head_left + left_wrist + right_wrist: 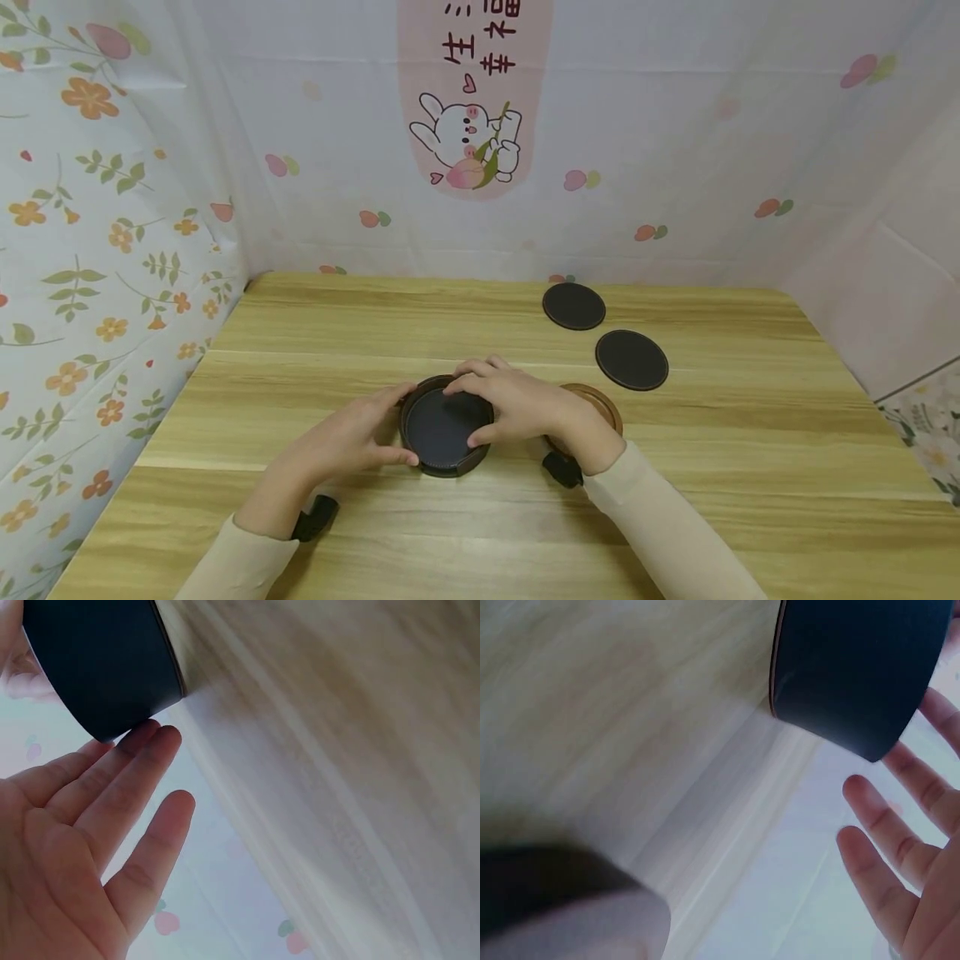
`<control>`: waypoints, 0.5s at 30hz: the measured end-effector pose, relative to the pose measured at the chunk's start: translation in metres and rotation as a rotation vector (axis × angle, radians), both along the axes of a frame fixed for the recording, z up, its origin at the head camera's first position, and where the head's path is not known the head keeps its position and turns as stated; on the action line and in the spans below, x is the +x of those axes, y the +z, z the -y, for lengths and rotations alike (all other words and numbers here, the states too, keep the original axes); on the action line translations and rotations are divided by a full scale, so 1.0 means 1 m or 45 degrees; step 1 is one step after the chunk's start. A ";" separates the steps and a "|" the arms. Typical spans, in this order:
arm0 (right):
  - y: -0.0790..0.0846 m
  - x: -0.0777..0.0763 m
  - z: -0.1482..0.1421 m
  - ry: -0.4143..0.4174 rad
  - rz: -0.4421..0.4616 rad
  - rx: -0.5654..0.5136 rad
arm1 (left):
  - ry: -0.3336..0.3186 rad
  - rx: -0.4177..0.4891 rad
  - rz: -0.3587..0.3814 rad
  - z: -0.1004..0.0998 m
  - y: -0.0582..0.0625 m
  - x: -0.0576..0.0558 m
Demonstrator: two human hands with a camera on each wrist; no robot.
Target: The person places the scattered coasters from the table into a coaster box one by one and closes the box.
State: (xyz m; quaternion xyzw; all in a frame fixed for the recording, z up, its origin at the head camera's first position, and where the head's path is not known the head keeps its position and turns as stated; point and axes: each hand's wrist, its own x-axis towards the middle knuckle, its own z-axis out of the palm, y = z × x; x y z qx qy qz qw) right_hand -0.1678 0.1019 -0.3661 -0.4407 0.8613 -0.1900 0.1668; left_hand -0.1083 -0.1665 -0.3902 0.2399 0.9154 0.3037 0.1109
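On the table in front of me is a round black coaster holder (459, 468), a dark disc (442, 429) lying inside its low wall. My left hand (348, 437) holds its left side, thumb at the front and index fingertip at the back rim. From the right, my right hand (517, 400) grips the opposite side, its thumb on the near rim and index finger reaching over the far edge. Both wrist views show the smooth outer wall (105, 667), with the little fingers stretched out below it. Part of the right rim is hidden under the right hand.
Two flat black round coasters (573, 307) (632, 360) lie at the back right. A brown round rim (611, 408) shows partly behind my right wrist. Black wrist devices (315, 518) (561, 469) hang under both wrists. A patterned cloth (330, 167) rises behind the table.
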 end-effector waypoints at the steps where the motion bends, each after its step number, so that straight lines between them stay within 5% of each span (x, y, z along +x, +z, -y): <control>1: 0.000 -0.001 -0.001 -0.001 -0.001 -0.003 | -0.002 -0.001 -0.004 0.000 0.000 0.000; 15: 0.002 -0.007 -0.046 -0.105 -0.049 -0.124 | -0.011 -0.024 -0.071 0.000 0.000 0.002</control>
